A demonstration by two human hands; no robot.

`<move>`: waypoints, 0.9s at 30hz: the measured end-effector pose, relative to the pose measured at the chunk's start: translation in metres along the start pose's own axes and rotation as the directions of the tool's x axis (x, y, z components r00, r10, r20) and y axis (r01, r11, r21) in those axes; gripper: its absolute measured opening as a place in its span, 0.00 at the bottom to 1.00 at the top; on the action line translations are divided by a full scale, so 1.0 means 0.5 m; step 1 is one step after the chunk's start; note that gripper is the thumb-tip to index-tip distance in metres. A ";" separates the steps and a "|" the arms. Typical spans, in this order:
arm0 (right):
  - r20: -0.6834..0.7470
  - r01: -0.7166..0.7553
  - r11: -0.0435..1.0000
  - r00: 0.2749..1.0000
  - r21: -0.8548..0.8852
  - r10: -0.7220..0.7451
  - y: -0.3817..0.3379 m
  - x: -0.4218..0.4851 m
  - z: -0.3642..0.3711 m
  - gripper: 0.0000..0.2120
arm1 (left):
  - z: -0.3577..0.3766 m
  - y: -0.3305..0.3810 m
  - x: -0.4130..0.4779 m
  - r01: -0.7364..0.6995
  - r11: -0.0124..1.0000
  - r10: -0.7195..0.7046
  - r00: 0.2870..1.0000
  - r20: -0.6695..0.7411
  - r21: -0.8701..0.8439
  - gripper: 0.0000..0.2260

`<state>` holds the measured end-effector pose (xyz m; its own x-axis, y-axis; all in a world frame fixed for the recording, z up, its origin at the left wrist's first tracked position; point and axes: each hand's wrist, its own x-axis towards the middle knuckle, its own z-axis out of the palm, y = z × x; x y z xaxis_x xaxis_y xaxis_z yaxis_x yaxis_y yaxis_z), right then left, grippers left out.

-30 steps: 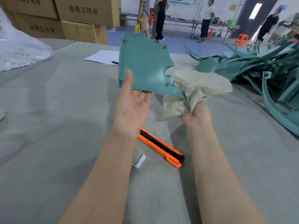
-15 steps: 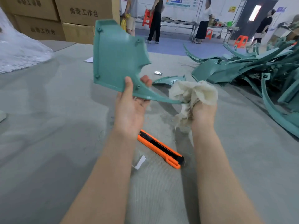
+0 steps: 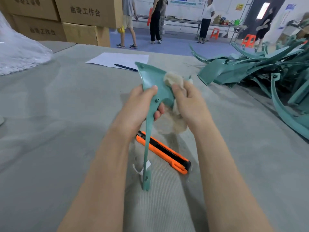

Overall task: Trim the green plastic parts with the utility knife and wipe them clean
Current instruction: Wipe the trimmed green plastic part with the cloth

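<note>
**Firmly held: green part and rag at frame centre**

Your left hand (image 3: 142,104) pinched the smooth, matte green plastic part (image 3: 151,81) at frame centre. Your thumb lay on its broad triangular plate and your fingers curled behind. Its long thin tail ran down to the lower centre, over the ribbed grey felt table (image 3: 50,114). Just right of it, your right hand (image 3: 189,101) clutched a crumpled cream cloth (image 3: 172,78) pressed against the plate. The orange-and-black utility knife (image 3: 162,152) lay below your hands. Open felt spread left, while a tangled pile of green parts (image 3: 250,71) crowded the right edge.
</note>
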<state>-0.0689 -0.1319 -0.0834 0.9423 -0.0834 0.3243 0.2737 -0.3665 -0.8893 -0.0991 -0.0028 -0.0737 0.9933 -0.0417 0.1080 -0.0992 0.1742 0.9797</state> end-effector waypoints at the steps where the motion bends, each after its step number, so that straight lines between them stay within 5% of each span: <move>1: -0.059 -0.026 0.999 0.998 0.018 0.027 0.006 0.006 -0.004 0.16 | 0.002 0.002 -0.002 -0.001 0.999 -0.001 1.000 0.025 0.045 0.11; 5: -0.186 -0.135 0.988 0.971 0.080 0.148 0.023 0.024 -0.016 0.30 | 0.011 0.006 -0.009 -0.028 0.988 0.014 0.995 0.094 0.150 0.10; 9: -0.164 -0.212 0.972 0.960 0.101 0.227 0.037 0.041 -0.025 0.09 | 0.024 0.006 -0.010 -0.018 0.986 -0.002 0.993 0.119 0.169 0.09; 15: -0.104 -0.444 0.892 0.886 0.084 0.451 0.059 0.047 -0.047 0.15 | 0.053 -0.001 -0.014 -0.115 0.933 0.055 0.982 0.181 0.342 0.07; 19: -0.190 -0.392 0.873 0.870 0.292 0.454 0.069 0.044 -0.051 0.10 | 0.058 -0.006 -0.011 -0.114 0.934 0.065 0.986 0.154 0.338 0.07; 24: -0.407 -0.136 0.797 0.802 0.589 0.437 0.055 0.039 -0.061 0.10 | 0.036 -0.008 -0.001 0.086 0.996 -0.086 0.996 0.013 0.036 0.08; 27: -0.414 0.044 0.793 0.870 0.607 0.269 0.037 0.029 -0.059 0.08 | 0.028 -0.014 0.004 0.139 0.976 -0.149 0.988 -0.045 -0.167 0.08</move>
<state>-0.0560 -0.1674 -0.0856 0.8130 -0.5548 0.1767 0.3760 0.2685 -0.8869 -0.0973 -0.0179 -0.0779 0.9986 -0.0233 -0.0465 0.0515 0.3282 0.9432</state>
